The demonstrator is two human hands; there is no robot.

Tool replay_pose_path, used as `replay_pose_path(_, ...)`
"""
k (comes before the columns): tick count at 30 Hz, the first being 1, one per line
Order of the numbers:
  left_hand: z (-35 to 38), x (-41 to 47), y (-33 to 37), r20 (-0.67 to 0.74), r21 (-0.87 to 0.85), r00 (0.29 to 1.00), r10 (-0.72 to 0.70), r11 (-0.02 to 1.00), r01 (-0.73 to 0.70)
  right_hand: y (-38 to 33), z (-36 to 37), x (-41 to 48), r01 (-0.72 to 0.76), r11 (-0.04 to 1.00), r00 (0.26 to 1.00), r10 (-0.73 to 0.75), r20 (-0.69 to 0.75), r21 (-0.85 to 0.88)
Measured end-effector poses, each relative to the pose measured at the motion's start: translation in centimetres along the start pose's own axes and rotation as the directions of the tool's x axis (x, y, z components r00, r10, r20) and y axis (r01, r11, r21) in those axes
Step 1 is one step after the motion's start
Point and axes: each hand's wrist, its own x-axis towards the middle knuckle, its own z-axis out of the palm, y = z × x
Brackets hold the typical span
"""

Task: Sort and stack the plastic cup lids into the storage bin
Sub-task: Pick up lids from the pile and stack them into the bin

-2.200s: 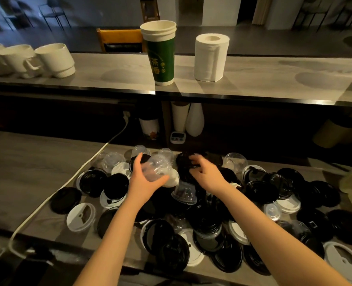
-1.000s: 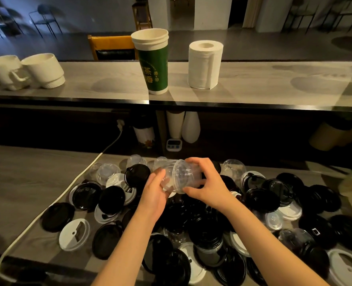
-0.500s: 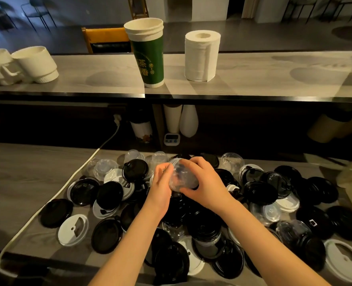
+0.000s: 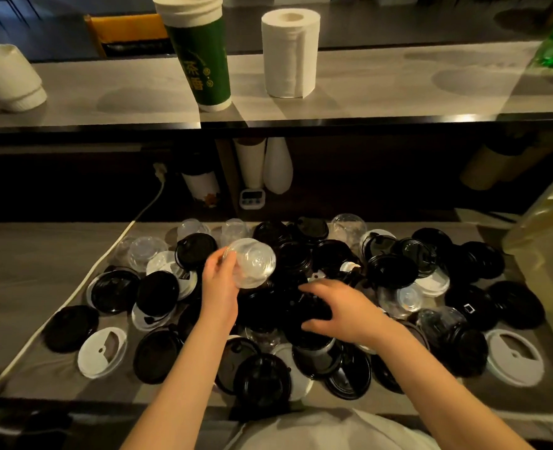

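Note:
A heap of black lids (image 4: pixel 304 261), white lids (image 4: pixel 101 352) and clear dome lids (image 4: pixel 147 250) covers the lower counter (image 4: pixel 35 264). My left hand (image 4: pixel 220 284) holds a small stack of clear dome lids (image 4: pixel 252 263) on its side above the heap's middle. My right hand (image 4: pixel 336 308) is spread low over the black lids to the right of it, fingers curled down onto them; whether it grips one is not clear. No storage bin is in view.
A white cable (image 4: pixel 74 290) runs along the heap's left edge. On the upper shelf (image 4: pixel 366 95) stand a green paper-cup stack (image 4: pixel 200 53), a paper roll (image 4: pixel 289 50) and white cups (image 4: pixel 5 77). A pale container (image 4: pixel 547 254) sits at the right.
My right hand has let go of the clear dome stack and dropped down to the black lids on the right. My left hand alone keeps the stack, a little higher and left.

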Motion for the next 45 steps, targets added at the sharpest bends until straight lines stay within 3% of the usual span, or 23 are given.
replay_pose_path(4, -0.6, -0.9, -0.5, -0.010, -0.016, 1.000, -0.018, 1.000, 0.017, -0.2, 2.4, -0.4, -0.033, 0.986, 0.988, 0.057, 0.142, -0.163)
replay_pose_path(8, -0.9, -1.8, -0.6, -0.015, -0.020, 0.999, -0.035, 0.999, 0.034, -0.6, 3.1, 0.3, -0.050, 0.980, 0.990, 0.075, 0.123, -0.195)
replay_pose_path(11, -0.9, -2.3, -0.5, -0.007, -0.029, 0.999, -0.040, 0.999, 0.040, -0.9, 2.7, 0.2, -0.036, 0.994, 0.999, 0.038, 0.018, -0.099)
replay_pose_path(16, 0.6, -2.7, -0.2, 0.057, -0.048, 0.998, -0.040, 0.998, 0.043, -0.6, 0.1, -1.5, -0.007, 0.962, 0.972, 0.070, -0.224, 0.272)
replay_pose_path(22, 5.6, -4.2, -0.7, 0.274, -0.015, 0.962, -0.011, 1.000, 0.015, 2.9, -4.2, -4.6, -0.041, 0.945, 0.884, 0.186, -0.430, 0.324)
replay_pose_path(28, 12.6, -6.0, -1.9, 0.420, 0.107, 0.907, -0.028, 0.994, -0.019, 8.4, -8.2, -9.1, -0.079, 0.939, 0.798, 0.260, -0.543, 0.334)
replay_pose_path(37, 26.3, -11.4, -5.5, 0.473, 0.230, 0.881, -0.005, 0.966, -0.119, 19.8, -15.2, -18.0, -0.142, 0.934, 0.618, 0.343, -0.708, 0.329)
replay_pose_path(42, 33.2, -14.2, -8.1, 0.479, 0.272, 0.878, -0.010, 0.953, -0.137, 28.1, -17.3, -22.0, -0.239, 0.859, 0.551, 0.504, -0.665, 0.453)
replay_pose_path(45, 36.5, -15.7, -9.2, 0.460, 0.289, 0.888, -0.005, 0.946, -0.144, 32.9, -17.9, -22.6, -0.395, 0.803, 0.565, 0.596, -0.570, 0.447)
